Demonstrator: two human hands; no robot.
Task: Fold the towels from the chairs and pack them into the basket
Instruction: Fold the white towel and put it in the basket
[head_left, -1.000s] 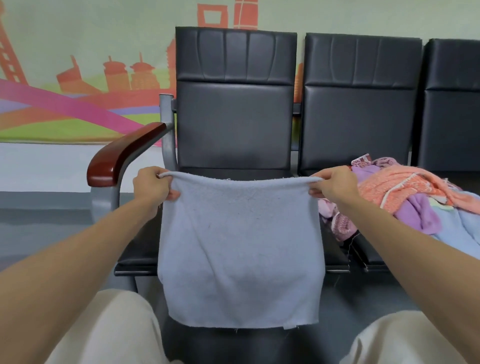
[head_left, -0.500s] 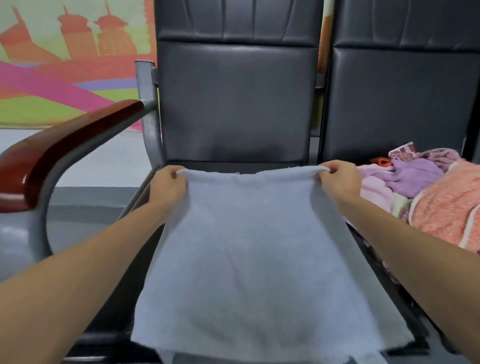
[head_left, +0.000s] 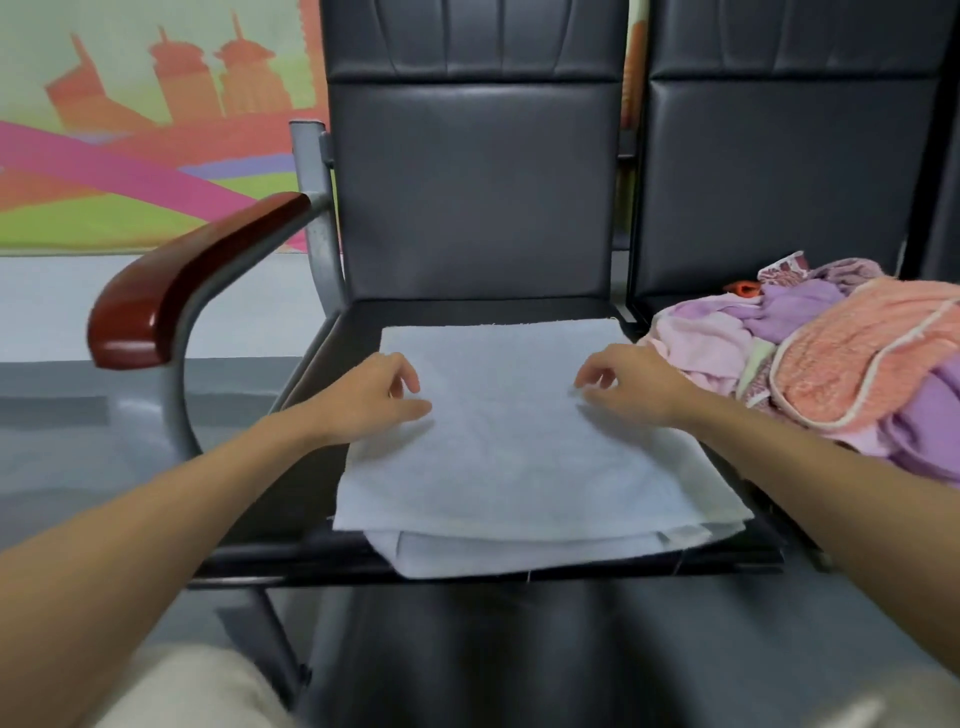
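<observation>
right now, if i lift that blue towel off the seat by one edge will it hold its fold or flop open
Likely floppy: the pale blue towel lies in loose layers on the seat, lower layers poking out unevenly, so lifting one edge would probably unfold it. It looks thin, so probably light. Its fuzzy nap likely resists sliding.

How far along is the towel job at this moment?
Done: one pale blue towel lies doubled on the chair seat. In hand: left hand and right hand are over it, fingers loosely curled, gripping nothing. Left: finishing its folds, the heap of towels on the next chair, and packing; no basket shows.
</observation>
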